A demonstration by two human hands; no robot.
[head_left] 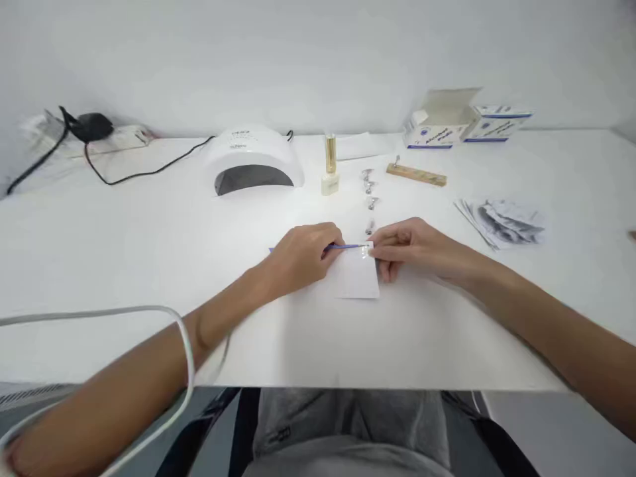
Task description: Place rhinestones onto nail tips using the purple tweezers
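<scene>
My left hand point(309, 255) tightly pinches a slim blue stick point(352, 246) over the white paper card point(358, 279), where slipping could dislodge the tiny shiny piece point(364, 252) at the card's far-right corner, beside my right hand point(408, 246), whose grip I can't tell.

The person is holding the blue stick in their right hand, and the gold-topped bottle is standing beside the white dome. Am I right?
Not quite: the head view shows the blue stick in the left hand, not the right. The gold-topped bottle does stand beside the white dome.
</scene>
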